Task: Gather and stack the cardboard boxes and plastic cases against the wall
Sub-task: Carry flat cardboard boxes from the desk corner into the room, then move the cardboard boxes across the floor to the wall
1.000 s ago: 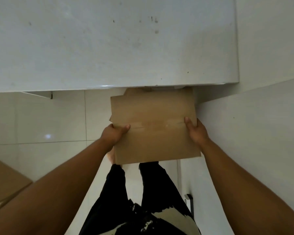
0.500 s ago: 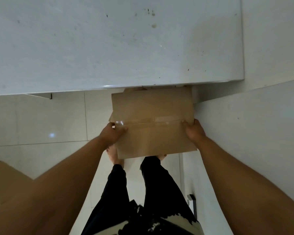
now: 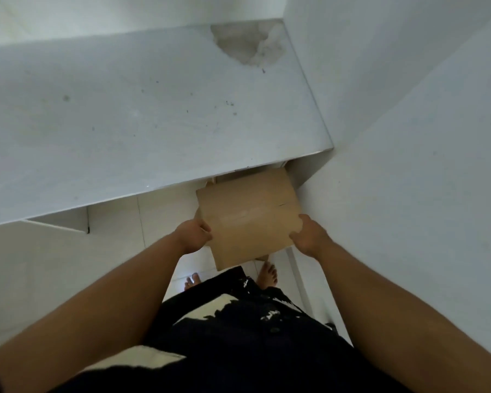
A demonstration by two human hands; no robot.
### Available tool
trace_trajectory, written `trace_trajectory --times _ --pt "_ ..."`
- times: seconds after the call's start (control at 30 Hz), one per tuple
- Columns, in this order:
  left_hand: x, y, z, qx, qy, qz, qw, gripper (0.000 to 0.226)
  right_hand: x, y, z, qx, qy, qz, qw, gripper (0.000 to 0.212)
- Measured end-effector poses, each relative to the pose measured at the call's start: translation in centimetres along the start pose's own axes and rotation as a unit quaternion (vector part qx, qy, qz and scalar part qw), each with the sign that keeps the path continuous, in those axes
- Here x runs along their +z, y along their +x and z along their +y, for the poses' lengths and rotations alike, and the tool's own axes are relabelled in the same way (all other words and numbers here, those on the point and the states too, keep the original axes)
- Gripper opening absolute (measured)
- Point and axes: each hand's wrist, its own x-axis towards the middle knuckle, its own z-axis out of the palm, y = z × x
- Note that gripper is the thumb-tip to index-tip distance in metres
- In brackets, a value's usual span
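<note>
The far edge of the cardboard box (image 3: 250,217) is hidden beneath the white ledge (image 3: 153,114) at 12 o'clock. At its 11 o'clock corner only a cardboard sliver (image 3: 210,183) is shown; its source cannot be told. The fingers of the left hand (image 3: 193,235) and right hand (image 3: 309,236) are largely concealed under the box. The right foot (image 3: 268,275) is partly masked by the box, the left foot (image 3: 192,280) by dark trousers (image 3: 238,336). The grey patch (image 3: 247,45) at 12 o'clock is too blurred to identify.

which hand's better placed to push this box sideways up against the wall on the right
Left, probably. The left hand grips the cardboard box by its left edge, so it can push toward the wall. The right hand holds the corner nearest that wall, in the way.
</note>
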Motion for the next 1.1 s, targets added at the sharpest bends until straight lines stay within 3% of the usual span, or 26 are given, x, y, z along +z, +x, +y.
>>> trace_trajectory --times 0.37,0.6,0.8,1.0,1.1 --pt "-0.5 -7.8 -6.0 0.063 0.053 0.117 0.990 0.029 3.5 -9.1 0.5 -0.049 -0.137 0.046 0.988 0.075" --pt "3.9 -15.6 -11.4 0.012 -0.016 0.239 0.971 0.029 1.2 -10.6 1.4 -0.109 -0.196 0.068 0.972 0.074" --pt "16.2 -25.3 -15.6 -0.085 -0.156 0.346 0.921 0.027 4.5 -15.0 4.6 -0.199 -0.260 0.069 0.942 0.064" --pt "33.2 -38.0 -20.5 -0.169 -0.214 0.307 0.912 0.036 13.0 -20.6 11.9 -0.232 -0.318 -0.011 0.919 0.070" --pt "38.1 -44.4 -24.1 -0.237 -0.273 0.351 0.864 0.032 16.5 -24.4 10.9 -0.274 -0.357 -0.043 0.892 0.074"
